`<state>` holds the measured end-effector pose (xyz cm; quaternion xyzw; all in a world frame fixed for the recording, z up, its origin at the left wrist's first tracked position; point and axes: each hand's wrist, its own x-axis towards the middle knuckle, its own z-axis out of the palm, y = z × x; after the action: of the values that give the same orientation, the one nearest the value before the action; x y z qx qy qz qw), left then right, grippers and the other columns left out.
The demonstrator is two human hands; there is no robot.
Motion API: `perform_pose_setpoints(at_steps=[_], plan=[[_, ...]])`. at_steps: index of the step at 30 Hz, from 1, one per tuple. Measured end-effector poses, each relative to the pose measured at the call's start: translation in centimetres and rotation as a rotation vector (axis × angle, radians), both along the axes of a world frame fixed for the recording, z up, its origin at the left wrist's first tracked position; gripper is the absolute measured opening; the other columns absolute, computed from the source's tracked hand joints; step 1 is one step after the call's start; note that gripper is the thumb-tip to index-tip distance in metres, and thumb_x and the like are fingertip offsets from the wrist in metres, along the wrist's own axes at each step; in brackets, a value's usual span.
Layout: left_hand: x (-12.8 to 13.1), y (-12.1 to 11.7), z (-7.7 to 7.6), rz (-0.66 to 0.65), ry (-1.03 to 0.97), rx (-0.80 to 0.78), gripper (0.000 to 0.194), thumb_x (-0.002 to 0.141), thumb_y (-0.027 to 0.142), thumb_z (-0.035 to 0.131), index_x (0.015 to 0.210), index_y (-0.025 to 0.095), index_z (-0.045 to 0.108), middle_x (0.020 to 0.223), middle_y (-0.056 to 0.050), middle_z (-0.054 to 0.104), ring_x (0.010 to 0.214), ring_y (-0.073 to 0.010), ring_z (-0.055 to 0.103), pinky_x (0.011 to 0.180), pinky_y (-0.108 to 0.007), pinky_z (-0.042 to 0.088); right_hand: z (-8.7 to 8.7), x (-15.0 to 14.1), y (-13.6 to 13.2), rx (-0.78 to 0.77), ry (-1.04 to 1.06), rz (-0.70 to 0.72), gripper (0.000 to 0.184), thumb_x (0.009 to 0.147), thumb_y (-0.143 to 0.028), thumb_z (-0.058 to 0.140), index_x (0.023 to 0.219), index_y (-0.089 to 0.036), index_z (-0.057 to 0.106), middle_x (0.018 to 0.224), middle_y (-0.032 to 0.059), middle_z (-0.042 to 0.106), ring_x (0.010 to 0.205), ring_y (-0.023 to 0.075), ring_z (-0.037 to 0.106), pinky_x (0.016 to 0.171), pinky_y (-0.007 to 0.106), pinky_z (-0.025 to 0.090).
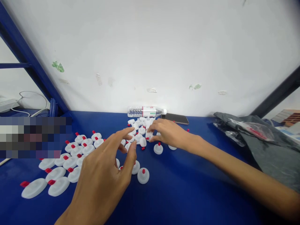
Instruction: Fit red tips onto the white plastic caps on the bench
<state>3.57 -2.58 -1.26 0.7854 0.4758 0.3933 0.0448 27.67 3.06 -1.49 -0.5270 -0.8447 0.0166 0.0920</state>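
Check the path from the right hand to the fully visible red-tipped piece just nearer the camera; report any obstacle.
Nothing visible stands between the right hand and that red-tipped piece, which sits red tip up on the blue tabletop. The pile of white pieces lies to the left and farther back, not between them.
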Motion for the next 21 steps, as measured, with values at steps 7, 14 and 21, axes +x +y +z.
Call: perform_pose_setpoints(at_steps=[7,14,21], plan=[[0.0,0.0,0.0,-0.021,0.005,0.038,0.031,0.1,0.039,0.058,0.131,0.034,0.063,0.09,0.006,0.073,0.049,-0.0092,0.058,0.055,-0.028,0.048,2.4,0.3,-1.1,0.029,-0.117,-0.001,0.03,0.093,-0.028,0.077,0.119,-0.017,0.066,0.098,0.0095,0.076,0.088,0.0267,0.07,0.064,0.032,0.038],[0.0,0.1,-0.6,-0.066,0.055,0.094,0.042,0.098,0.038,0.066,0.139,0.036,0.057,0.104,0.005,0.075,0.046,-0.0085,0.056,0.05,-0.026,0.047,4.0,-0.7,-2.5,0.021,-0.015,0.033,0.03,0.095,-0.032,0.076,0.122,-0.023,0.067,0.105,0.0066,0.077,0.092,0.0243,0.07,0.069,0.032,0.041],[0.0,0.2,-0.7,-0.178,0.082,0.149,0.026,0.102,0.037,0.063,0.127,0.035,0.062,0.116,0.006,0.075,0.05,-0.0079,0.058,0.05,-0.024,0.047,5.8,-1.7,-4.5,-0.368,0.62,0.226,0.049,0.093,-0.043,0.076,0.133,-0.028,0.054,0.097,-0.0024,0.078,0.089,0.0173,0.073,0.073,0.028,0.051]])
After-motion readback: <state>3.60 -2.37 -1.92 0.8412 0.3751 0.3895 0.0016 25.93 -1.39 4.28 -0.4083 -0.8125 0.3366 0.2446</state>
